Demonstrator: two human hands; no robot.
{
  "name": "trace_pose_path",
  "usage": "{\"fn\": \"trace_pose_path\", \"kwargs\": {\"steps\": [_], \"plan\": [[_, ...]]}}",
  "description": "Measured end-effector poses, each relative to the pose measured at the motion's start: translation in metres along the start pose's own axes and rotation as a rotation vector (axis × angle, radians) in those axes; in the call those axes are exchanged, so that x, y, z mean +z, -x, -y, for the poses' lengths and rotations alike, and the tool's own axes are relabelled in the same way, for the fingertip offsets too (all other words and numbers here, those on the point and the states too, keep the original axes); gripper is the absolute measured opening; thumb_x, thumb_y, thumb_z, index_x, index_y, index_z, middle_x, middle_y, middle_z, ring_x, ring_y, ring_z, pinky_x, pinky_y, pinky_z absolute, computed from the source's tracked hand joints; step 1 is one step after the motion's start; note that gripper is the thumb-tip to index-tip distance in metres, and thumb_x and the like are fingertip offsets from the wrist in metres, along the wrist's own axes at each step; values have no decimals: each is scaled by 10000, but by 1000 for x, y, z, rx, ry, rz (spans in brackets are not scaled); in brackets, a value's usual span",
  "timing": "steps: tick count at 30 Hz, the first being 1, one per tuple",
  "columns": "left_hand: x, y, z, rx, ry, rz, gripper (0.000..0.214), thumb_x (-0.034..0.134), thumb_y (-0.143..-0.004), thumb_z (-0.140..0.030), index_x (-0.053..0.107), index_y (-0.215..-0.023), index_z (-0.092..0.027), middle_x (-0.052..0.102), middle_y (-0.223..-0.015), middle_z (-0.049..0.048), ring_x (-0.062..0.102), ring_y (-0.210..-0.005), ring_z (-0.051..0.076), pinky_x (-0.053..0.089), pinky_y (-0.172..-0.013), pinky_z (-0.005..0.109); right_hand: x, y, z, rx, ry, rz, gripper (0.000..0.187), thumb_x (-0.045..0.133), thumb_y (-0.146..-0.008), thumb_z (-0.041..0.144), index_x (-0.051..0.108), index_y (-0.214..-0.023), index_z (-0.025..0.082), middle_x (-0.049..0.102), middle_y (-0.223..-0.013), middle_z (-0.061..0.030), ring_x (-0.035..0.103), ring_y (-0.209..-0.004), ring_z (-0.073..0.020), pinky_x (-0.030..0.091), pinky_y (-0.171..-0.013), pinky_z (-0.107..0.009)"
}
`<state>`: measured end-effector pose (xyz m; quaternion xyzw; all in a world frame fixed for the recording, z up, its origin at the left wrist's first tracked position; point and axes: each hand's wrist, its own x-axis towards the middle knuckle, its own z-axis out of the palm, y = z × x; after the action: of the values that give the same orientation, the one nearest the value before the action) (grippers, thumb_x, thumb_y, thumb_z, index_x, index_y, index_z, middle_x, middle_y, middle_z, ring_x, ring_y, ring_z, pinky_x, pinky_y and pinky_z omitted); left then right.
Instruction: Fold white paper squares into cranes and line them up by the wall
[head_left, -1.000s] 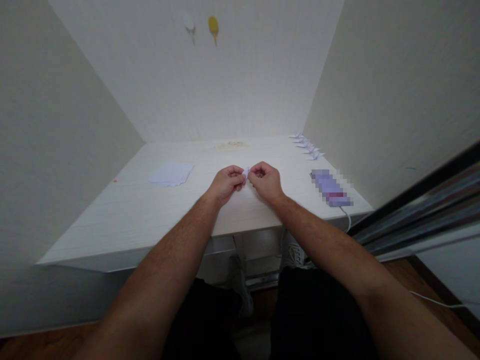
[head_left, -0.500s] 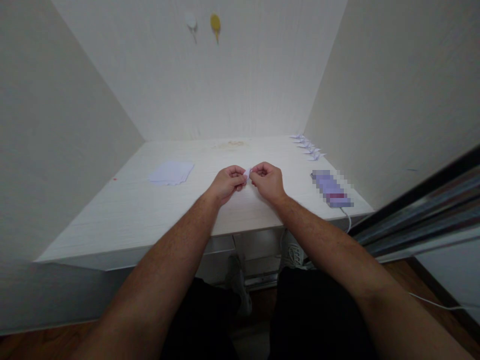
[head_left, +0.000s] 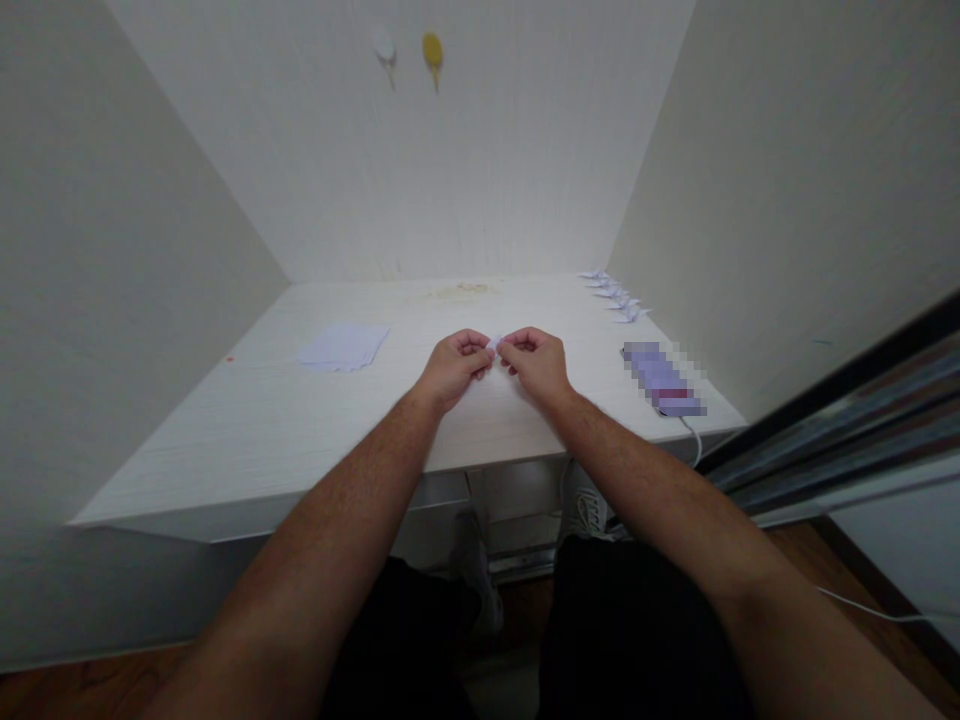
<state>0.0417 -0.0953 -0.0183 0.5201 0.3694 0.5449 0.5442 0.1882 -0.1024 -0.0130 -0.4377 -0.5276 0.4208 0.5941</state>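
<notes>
My left hand (head_left: 453, 366) and my right hand (head_left: 535, 362) meet over the middle of the white desk (head_left: 247, 440), fingers curled. Between their fingertips they pinch a small folded piece of pale paper (head_left: 493, 345); most of it is hidden by the fingers. A stack of pale paper sheets (head_left: 343, 346) lies flat on the desk to the left of my hands.
Several small folded paper figures (head_left: 616, 295) stand in a row at the desk's far right. A blurred purple flat object (head_left: 663, 377) with a white cable lies near the right edge. Walls close in the desk on three sides. Two small ornaments (head_left: 409, 50) hang on the back wall.
Both hands stay pinched on the small paper; the fingers have shifted only slightly and the view has drifted a little.
</notes>
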Motion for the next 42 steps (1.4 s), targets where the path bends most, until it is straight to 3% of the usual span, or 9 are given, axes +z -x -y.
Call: {"fn": "trace_pose_path", "kwargs": {"steps": [12, 22, 31, 37, 42], "plan": [[3, 1, 2, 24, -131, -60, 254, 793, -617, -251, 616, -783, -175, 594, -590, -37, 465, -481, 73, 324, -485, 221, 0, -2, -1, 22, 27, -53, 156, 696, -628, 329, 648, -654, 182, 618, -525, 31, 527, -474, -109, 412, -495, -246], [3, -1, 5, 57, -180, -67, 278, 845, -585, -281, 686, -772, -152, 702, -735, 28, 612, -661, 127, 452, -640, 262, -1, 0, -7, -55, 30, -10, 129, 696, -677, 303, 648, -685, 183, 597, -528, 48, 508, -475, -93, 400, -489, -231], [2, -3, 7, 70, -139, -61, 297, 895, -565, -279, 682, -723, -145, 691, -706, 28, 609, -647, 114, 460, -650, 251, -1, 0, -8, 30, -3, 37, 320, 789, -611, 372, 669, -850, 197, 653, -672, 36, 550, -551, -102, 435, -468, -223], [4, 0, 3, 33, -214, -30, 248, 862, -592, -188, 687, -761, -144, 683, -691, 27, 604, -638, 115, 438, -615, 241, -3, -1, -9, -9, 18, 14, 185, 733, -668, 355, 657, -713, 191, 622, -584, 31, 499, -497, -91, 408, -480, -235], [4, 1, 4, 26, -281, -23, 189, 829, -622, -200, 688, -737, -148, 678, -682, 29, 568, -600, 107, 390, -562, 234, -5, -5, -13, -4, -70, 18, 188, 739, -666, 359, 655, -708, 196, 600, -558, 41, 489, -487, -91, 390, -481, -239]]}}
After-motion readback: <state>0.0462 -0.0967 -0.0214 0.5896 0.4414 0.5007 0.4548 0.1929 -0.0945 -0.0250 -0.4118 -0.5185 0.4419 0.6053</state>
